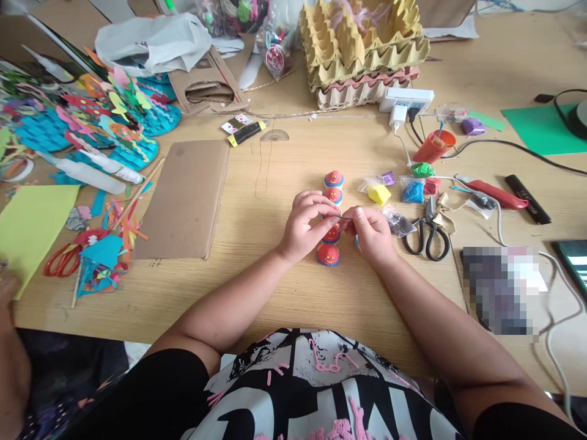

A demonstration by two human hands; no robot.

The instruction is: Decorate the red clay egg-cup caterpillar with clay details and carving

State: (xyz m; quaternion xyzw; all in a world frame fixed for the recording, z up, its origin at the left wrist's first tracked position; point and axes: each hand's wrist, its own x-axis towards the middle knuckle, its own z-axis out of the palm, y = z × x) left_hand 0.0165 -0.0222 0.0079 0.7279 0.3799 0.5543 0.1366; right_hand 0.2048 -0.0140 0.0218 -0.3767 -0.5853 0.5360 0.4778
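Note:
A thin dark strand (345,218) stretches between my two hands over a row of small figures. My left hand (300,229) pinches one end between thumb and fingertips, its other fingers curved above. The thumb and finger of my right hand (373,235) grip the other end. Several red-topped figures with blue rims and smiling faces stand in a line beneath; the nearest figure (328,255) and the farthest figure (333,177) show well, while my hands partly cover the middle ones. Close to my right hand lies a bag of dark clay (398,221).
Right of the figures are yellow clay (378,195), blue clay (413,192), black-handled scissors (430,235) and a red cup (435,146). Cardboard (181,198) lies left, beside paper scraps and red scissors (62,261). Egg trays (362,67) stand behind. Another person's arm (11,354) is at far left.

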